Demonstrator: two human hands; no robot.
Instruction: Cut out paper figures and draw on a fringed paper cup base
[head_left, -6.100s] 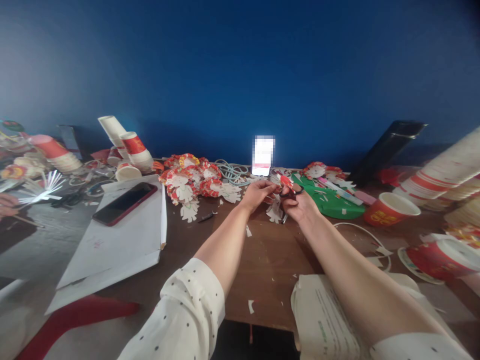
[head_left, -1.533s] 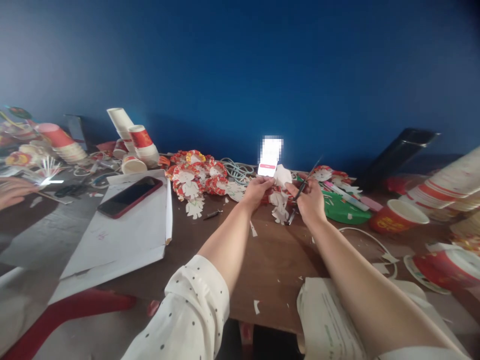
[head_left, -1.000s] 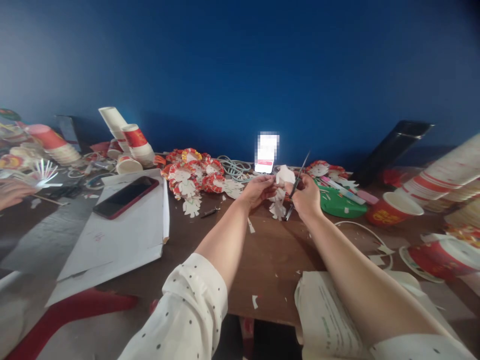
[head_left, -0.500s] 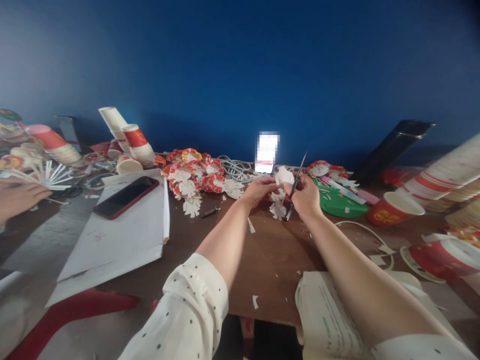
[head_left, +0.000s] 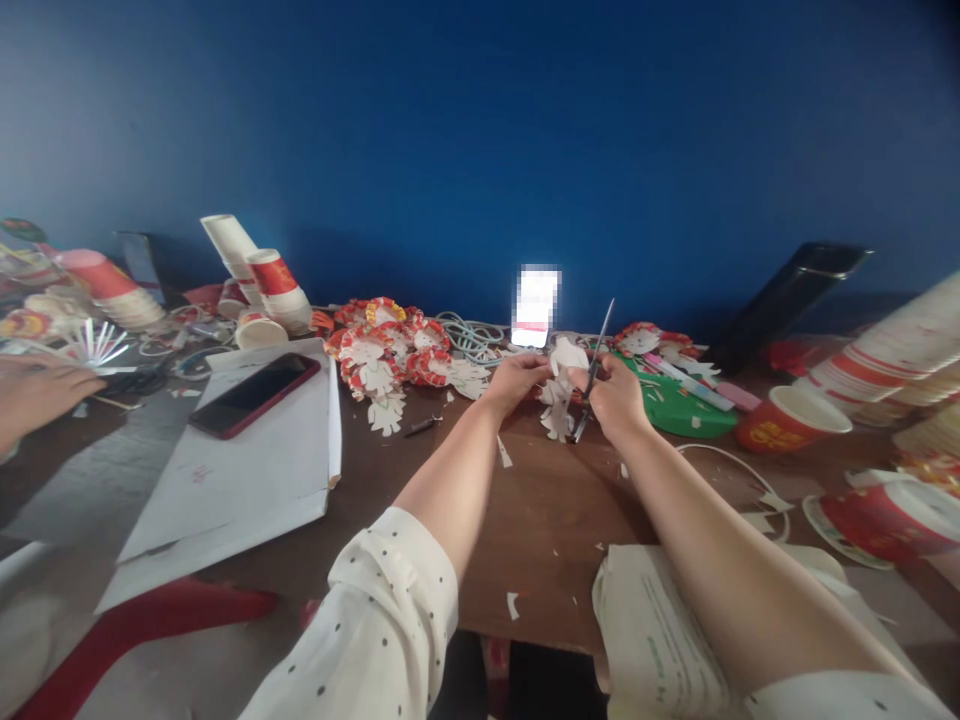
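Note:
A white paper cut-out [head_left: 568,357] with leafy, scalloped edges is between my hands above the brown table. My left hand [head_left: 519,382] pinches its left side, with fingers closed. My right hand [head_left: 618,396] is closed around a long, slim dark tool [head_left: 604,335] whose tapered tip points up. Its exact kind cannot be made out. That hand's fingertips also touch the right side of the paper. More lobed white paper [head_left: 556,415] hangs below the hands, beside the tool's lower end.
Finished-looking red-and-white paper figures [head_left: 382,350] are heaped at the left. A phone [head_left: 255,395] lies on a white board [head_left: 225,480]. A lit screen [head_left: 535,305] stands behind. Paper cups [head_left: 793,418] and a green disc [head_left: 679,400] are right. Another person's hand [head_left: 45,395] is far left.
The paper cut-out has turned slightly between my fingers, and more of its face shows. Both hands stay in nearly the same place. The view has shifted a little.

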